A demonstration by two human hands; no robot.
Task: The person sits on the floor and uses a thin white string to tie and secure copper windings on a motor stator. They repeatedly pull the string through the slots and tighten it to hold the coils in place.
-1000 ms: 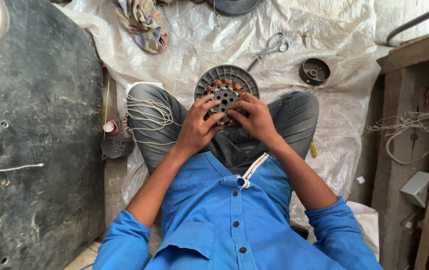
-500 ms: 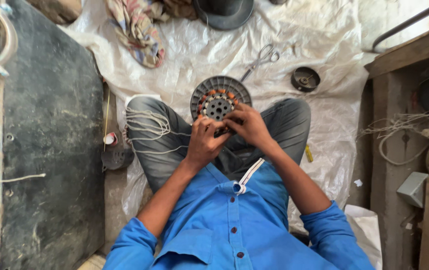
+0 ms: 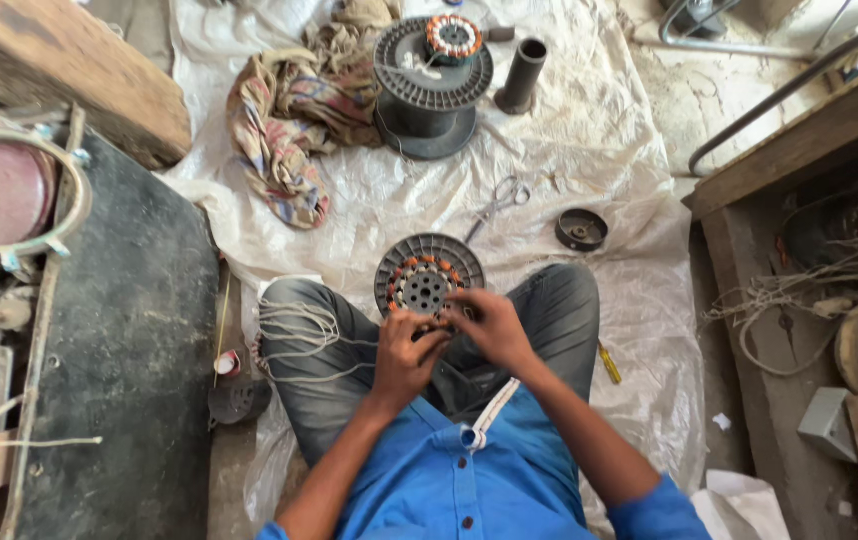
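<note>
Head view, both hands (image 3: 454, 345) bent over stator (image 3: 427, 283)

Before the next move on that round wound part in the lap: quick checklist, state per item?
1. Both hands on the part: left hand and right hand touch the round motor winding: ok.
2. Part supported: it rests between the knees: ok.
3. Scissors on the sheet, apart from the hands: ok.
4. White cord lies looped over the left thigh, clear of the winding: ok.
5. Wire spool upright beyond the scissors: ok.
6. Wire ends under the fingers: cannot tell.
</note>
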